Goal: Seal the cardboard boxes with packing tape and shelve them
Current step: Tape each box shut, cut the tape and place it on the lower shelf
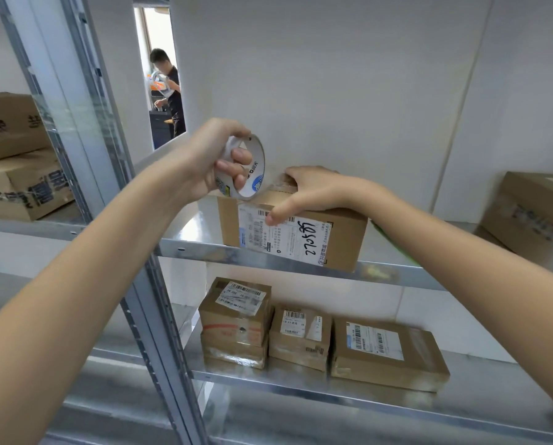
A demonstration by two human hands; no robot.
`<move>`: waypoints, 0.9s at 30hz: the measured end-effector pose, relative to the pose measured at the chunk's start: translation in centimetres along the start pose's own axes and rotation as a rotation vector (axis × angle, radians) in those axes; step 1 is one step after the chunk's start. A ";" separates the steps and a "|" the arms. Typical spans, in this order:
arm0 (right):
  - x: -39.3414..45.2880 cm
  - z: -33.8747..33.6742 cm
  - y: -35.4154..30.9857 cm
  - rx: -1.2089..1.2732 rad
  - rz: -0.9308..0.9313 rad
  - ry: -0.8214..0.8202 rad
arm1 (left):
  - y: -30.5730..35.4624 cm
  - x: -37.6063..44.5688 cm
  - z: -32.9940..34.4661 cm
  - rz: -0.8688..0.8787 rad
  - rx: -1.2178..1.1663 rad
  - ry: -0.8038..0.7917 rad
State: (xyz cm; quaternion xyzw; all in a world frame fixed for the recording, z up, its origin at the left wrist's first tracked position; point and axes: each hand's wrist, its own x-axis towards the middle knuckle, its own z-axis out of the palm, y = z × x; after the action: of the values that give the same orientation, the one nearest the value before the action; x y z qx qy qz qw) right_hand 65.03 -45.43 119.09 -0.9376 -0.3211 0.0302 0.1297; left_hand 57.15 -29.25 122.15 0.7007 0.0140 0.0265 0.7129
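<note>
A brown cardboard box [342, 239] with a white shipping label stands at the front edge of the upper metal shelf [198, 248]. My right hand [307, 194] grips its top, fingers curled over the far edge and thumb on the label. My left hand [211, 162] holds a roll of packing tape [252, 175] just above the box's left end, fingers through the core. A clear strip of tape runs from the roll to the box top by my right fingers.
Three taped boxes [236, 319] [300, 335] [387, 354] sit on the lower shelf. Large cartons [18, 184] fill the left bay, another carton [535, 213] stands at the far right. A steel upright [159, 316] divides the bays. A person [172, 88] stands in a doorway behind.
</note>
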 end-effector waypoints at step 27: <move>2.5 -0.8 -0.5 -0.216 0.049 -0.162 | -8.0 -1.3 -0.6 0.050 0.235 -0.074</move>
State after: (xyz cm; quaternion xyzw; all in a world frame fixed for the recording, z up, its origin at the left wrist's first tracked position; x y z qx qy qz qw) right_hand 66.79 -43.72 120.03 -0.9482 -0.3089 0.0743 0.0009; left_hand 55.99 -28.85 114.16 0.7800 -0.0269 0.0166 0.6249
